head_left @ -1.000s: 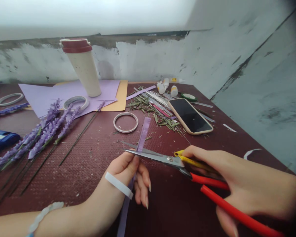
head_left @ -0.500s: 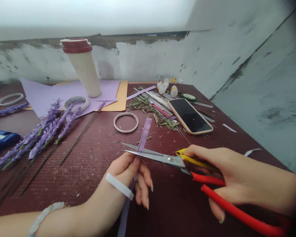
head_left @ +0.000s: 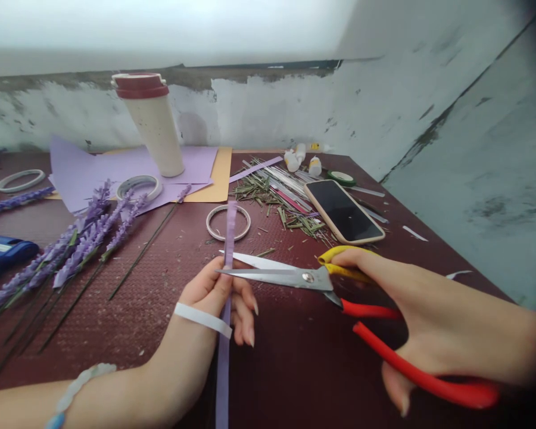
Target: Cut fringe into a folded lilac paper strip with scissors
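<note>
My left hand [head_left: 221,298] pinches a long purple paper strip [head_left: 222,375] between thumb and forefinger, its upper end standing above the fingers and its lower part hanging below. A white band lies across the back of this hand. My right hand [head_left: 411,316] is wrapped round the scissors [head_left: 290,276], whose handles are yellow and red. Their blades are parted, and the tips lie at the strip just above my left fingertips. Left of my hands, several purple paper lavender stems [head_left: 84,238] rest on the table [head_left: 295,369].
A lidded cup [head_left: 154,131] stands on purple paper sheets [head_left: 196,161]. A tape roll [head_left: 209,229] lies mid-table. Trimmed green and silver scraps [head_left: 277,190] lie behind the phone [head_left: 345,211], near small white bottles [head_left: 292,158]. A blue tool [head_left: 4,256] sits at the left edge.
My left hand has moved left with the strip, which now stands more upright. The scissor blades have opened wider, and their tips have shifted slightly at the strip.
</note>
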Demonstrator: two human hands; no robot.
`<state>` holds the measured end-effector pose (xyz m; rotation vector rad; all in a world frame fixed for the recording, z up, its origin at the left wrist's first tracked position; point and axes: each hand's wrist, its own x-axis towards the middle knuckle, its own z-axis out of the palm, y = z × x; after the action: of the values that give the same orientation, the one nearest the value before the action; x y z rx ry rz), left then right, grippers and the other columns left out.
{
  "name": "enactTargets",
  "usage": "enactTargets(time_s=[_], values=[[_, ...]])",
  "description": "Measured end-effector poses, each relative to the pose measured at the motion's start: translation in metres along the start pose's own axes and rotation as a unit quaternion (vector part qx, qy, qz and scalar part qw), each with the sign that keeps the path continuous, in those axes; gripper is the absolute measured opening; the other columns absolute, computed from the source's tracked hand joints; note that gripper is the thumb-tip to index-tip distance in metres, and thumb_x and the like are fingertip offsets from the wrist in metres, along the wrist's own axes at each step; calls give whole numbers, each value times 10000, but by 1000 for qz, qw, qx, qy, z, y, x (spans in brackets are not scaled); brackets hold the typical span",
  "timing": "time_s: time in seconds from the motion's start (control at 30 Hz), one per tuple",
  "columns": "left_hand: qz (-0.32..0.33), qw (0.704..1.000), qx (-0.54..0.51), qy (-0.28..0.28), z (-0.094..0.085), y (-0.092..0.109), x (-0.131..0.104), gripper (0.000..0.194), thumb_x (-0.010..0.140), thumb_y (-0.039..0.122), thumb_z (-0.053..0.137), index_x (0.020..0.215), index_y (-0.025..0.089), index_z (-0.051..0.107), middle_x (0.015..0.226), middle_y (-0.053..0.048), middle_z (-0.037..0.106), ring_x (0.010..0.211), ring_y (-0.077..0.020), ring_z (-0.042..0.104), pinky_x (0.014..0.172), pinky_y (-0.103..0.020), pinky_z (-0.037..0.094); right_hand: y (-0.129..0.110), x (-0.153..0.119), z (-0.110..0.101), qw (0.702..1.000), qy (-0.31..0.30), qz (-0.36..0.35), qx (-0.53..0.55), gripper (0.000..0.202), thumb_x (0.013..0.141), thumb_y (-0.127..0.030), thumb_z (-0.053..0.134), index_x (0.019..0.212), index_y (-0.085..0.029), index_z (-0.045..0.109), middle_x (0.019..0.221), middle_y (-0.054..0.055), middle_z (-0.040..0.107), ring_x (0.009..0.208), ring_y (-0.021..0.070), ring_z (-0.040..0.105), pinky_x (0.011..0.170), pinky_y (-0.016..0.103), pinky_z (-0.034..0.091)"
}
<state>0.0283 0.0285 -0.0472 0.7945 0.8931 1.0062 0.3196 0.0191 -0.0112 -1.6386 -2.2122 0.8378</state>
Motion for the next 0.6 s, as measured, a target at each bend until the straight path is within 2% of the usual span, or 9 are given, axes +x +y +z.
enactTargets(time_s=[0.07, 0.13, 0.3, 0.37, 0.47, 0.6], values=[[8, 1000, 2, 4, 1, 2, 0, 262, 978, 297, 869, 799, 172, 725, 645, -2, 766, 441, -100, 653, 488, -175, 500, -4, 3, -2, 1000, -18, 3, 11, 916, 422, -396, 1145, 1248, -350, 753, 1292, 39, 843, 1122, 422, 836, 875, 431, 758], [-5, 1000, 9, -6, 2, 3, -1, 295, 1002, 313, 843, 777, 164, 723, 592, 1, 727, 441, -99, 643, 502, -174, 498, -4, 5, -1, 1000, -7, -12, 3, 971, 388, -385, 1180, 1257, -368, 747, 1359, 41, 816, 1188, 448, 806, 927, 478, 750], [-9, 1000, -13, 4, 8, 4, -3, 239, 942, 332, 903, 859, 171, 748, 643, 6, 761, 418, -93, 630, 465, -173, 467, 3, 7, 2, 997, 29, -43, -50, 929, 413, -409, 1187, 1227, -339, 746, 1291, 77, 819, 1151, 480, 798, 890, 553, 738], [-14, 1000, -15, 1, 9, 5, -3, 267, 926, 332, 918, 816, 168, 738, 618, 8, 744, 421, -95, 631, 470, -172, 477, 5, 9, 2, 995, 49, -56, -65, 910, 443, -437, 1169, 1237, -319, 740, 1277, 101, 823, 1146, 497, 804, 921, 587, 728], [-21, 1000, -9, -4, 7, 5, -2, 329, 944, 329, 900, 728, 145, 734, 582, -4, 712, 427, -87, 624, 487, -171, 489, 4, 12, 1, 992, 72, -71, -79, 868, 486, -449, 1145, 1238, -307, 735, 1247, 112, 836, 1119, 495, 816, 992, 617, 707], [-15, 1000, 2, -5, 2, 3, -2, 314, 1020, 292, 825, 751, 144, 757, 614, -12, 732, 445, -83, 629, 500, -166, 489, 0, 12, 1, 992, 62, -67, -86, 827, 497, -469, 1134, 1206, -296, 744, 1175, 110, 843, 1076, 483, 821, 928, 592, 717]])
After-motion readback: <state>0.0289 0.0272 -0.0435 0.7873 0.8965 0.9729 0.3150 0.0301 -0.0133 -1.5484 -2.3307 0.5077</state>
